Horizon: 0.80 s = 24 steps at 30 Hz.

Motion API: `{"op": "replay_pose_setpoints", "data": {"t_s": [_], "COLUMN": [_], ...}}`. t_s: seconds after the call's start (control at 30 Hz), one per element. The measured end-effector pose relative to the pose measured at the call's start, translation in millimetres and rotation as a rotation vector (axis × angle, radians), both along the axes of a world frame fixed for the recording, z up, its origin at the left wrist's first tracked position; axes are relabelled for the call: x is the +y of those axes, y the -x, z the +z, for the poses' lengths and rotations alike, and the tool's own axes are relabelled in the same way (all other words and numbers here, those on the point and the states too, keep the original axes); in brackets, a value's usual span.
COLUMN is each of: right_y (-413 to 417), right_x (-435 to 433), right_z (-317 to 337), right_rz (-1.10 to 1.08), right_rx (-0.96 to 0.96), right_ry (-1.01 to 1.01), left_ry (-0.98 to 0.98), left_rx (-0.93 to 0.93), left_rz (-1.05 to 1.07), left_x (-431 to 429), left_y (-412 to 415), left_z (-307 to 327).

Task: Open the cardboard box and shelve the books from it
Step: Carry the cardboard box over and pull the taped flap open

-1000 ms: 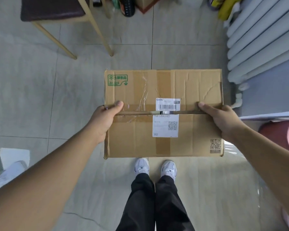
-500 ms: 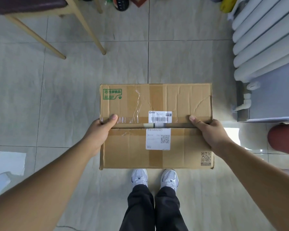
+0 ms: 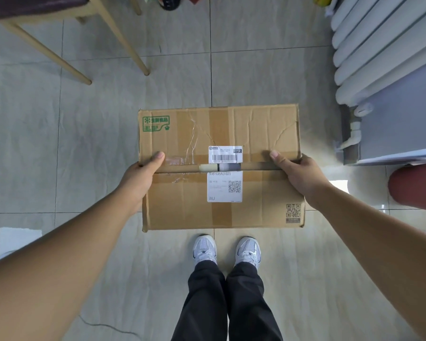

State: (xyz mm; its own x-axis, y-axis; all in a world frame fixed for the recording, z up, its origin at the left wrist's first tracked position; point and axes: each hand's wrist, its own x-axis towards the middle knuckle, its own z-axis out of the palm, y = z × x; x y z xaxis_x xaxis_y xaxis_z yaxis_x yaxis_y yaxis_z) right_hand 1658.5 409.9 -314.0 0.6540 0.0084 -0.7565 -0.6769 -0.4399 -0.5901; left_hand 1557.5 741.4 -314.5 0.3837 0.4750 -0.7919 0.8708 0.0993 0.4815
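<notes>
- Box (image 3: 220,168) hangs above the floor (image 3: 84,143), over the shoes (image 3: 228,251), left hand (image 3: 139,178) and right hand (image 3: 299,174) clamping its ends, thumbs on top.
- A slip would likely drop it on the feet (flaps already parted at the seam).
- Books unseen; weight could shift.

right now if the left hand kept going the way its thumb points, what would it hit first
The left hand points its thumb along the cardboard box top, so it would likely meet the white shipping label first.
</notes>
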Motion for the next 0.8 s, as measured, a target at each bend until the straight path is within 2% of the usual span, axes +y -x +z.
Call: {"op": "replay_pose_setpoints", "data": {"t_s": [0.13,0.37,0.5,0.67,0.8], "right_y": [7.0,48.4,82.6,116.1,116.5], "right_x": [-4.0,-16.8,-29.1,-38.3,-16.8], "right_z": [17.6,66.2,91.8,96.9,86.9], "right_rz": [-0.037,-0.198,-0.201,-0.004,0.148], "right_rx": [-0.044,-0.109,-0.035,0.096,0.089], "right_ry": [0.001,-0.068,-0.104,-0.053,0.041], "left_ry": [-0.052,0.092,0.139,0.179,0.094], "left_rx": [0.013,-0.113,-0.116,-0.005,-0.031], "left_rz": [0.034,0.112,-0.058,-0.256,-0.269], "left_x": [-7.4,-5.2,-32.5,-47.7,-56.6], "left_y": [8.9,53.5,78.2,109.6,112.7], "left_z": [19.2,51.5,105.6,110.1,88.6]}}
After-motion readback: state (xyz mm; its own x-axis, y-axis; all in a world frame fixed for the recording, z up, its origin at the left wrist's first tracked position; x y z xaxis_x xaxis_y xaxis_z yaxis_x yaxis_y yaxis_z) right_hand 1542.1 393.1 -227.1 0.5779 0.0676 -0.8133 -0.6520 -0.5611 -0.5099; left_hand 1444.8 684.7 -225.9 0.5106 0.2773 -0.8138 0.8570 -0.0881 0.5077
